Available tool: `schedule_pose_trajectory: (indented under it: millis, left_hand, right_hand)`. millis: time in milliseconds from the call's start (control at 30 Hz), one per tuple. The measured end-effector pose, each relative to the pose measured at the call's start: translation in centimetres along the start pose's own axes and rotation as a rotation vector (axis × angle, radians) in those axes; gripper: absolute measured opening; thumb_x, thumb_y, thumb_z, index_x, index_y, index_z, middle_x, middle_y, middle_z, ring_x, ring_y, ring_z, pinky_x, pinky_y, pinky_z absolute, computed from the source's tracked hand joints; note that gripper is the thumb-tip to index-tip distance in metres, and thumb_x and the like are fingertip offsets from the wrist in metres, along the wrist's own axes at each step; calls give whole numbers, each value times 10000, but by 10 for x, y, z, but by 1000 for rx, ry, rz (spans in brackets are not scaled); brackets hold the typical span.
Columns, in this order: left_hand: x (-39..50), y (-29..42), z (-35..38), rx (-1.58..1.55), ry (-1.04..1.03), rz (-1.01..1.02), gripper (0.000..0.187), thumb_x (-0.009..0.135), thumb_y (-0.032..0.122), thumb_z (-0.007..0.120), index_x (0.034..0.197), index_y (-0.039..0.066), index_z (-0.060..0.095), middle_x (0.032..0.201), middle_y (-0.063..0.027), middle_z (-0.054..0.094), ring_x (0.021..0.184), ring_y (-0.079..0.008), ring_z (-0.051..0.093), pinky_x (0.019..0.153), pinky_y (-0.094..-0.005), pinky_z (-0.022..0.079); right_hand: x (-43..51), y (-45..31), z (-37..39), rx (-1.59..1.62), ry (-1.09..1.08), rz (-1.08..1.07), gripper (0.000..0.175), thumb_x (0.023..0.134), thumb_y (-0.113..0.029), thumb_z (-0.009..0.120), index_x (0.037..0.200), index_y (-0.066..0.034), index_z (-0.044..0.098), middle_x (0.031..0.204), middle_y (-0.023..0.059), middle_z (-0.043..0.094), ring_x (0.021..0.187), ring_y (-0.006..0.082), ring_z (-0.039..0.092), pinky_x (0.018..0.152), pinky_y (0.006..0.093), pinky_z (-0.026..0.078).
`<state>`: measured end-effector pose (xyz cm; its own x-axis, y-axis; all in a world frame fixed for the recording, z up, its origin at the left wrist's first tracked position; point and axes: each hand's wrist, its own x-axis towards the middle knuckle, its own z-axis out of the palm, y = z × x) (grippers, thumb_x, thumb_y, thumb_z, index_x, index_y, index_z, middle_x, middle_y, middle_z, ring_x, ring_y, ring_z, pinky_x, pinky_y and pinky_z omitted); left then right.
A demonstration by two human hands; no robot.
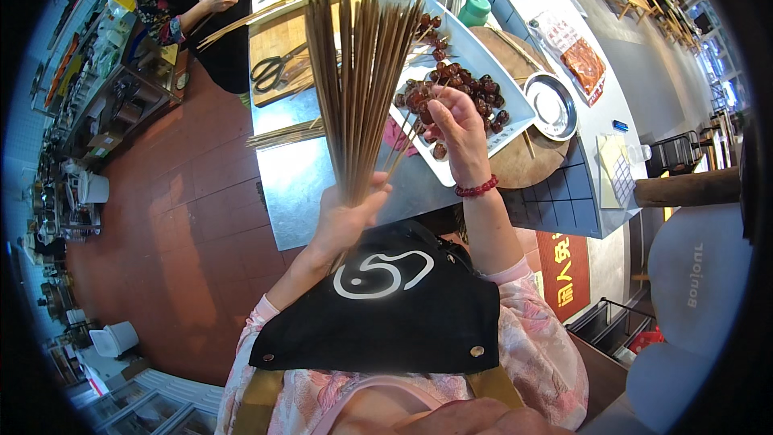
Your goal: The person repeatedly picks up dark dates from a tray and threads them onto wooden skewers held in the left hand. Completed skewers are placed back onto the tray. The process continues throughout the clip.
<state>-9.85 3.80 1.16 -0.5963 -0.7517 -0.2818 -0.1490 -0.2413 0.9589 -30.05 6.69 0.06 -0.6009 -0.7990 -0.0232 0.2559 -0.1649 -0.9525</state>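
My left hand (pixel 353 208) grips a thick bundle of thin brown skewers (pixel 359 84), their pointed tips fanning upward. A few paler skewers (pixel 395 163) slant from this hand towards my right hand (pixel 462 133). Thumb and fingers of the right hand close on a glossy dark red date (pixel 426 112) above a white tray (pixel 513 133). Whether a skewer pierces that date is hard to tell. More dates (pixel 477 87) lie heaped in the tray beyond my fingers, and some near its far end sit by thin sticks.
Black-handled scissors (pixel 275 69) rest on a wooden cutting board (pixel 266 42). Loose skewers (pixel 290 133) lie on the steel table (pixel 296 193). Across the left corner, a co-worker's hand (pixel 222 1) holds sticks. A round wooden board (pixel 513 169), metal plate (pixel 551 106) and green-topped container (pixel 474 10) surround the tray.
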Motion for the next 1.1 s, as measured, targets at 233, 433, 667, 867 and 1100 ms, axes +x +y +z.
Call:
schedule_pose_trajectory:
  millis: [233,433,667,867,1100]
  left_hand:
    - [1,6,-5,-54,-234,-51,236,801,-58,564,1031,-7,584,927,-118,634,604,-131,600,536,-230,483]
    - [16,9,-29,-313,-555,-276,330,732,-101,553,1049,-8,555,834,-161,615,481,-124,537,521,-241,497]
    - [22,10,-40,-163,-307,-107,251,779,9,629,1026,3,588,804,-111,613,499,-73,499,476,-203,442]
    - [21,11,-28,-43,-236,-142,311,758,37,690,1049,-15,593,951,-112,632,591,-114,587,504,-239,513]
    - [18,9,-21,-77,-109,-69,283,777,42,655,1049,-27,618,844,-64,634,568,-88,556,487,-211,459]
  right_hand:
    - [7,8,-2,-122,15,-62,154,883,-136,626,962,-21,560,807,15,592,643,66,559,594,197,481]
    - [14,14,8,-18,-95,-2,188,911,-145,587,1040,-8,574,917,49,632,741,94,621,610,215,501]
    - [8,-8,5,-212,-72,-76,204,935,-180,541,1023,-5,601,849,28,624,628,60,563,507,178,429]
    - [-6,-10,23,-320,-273,-127,192,914,-193,592,931,-1,591,701,-16,571,586,29,479,520,173,396]
    - [-1,-9,18,-366,-239,-27,221,901,-204,614,793,-21,550,656,-9,566,540,29,476,484,175,393]
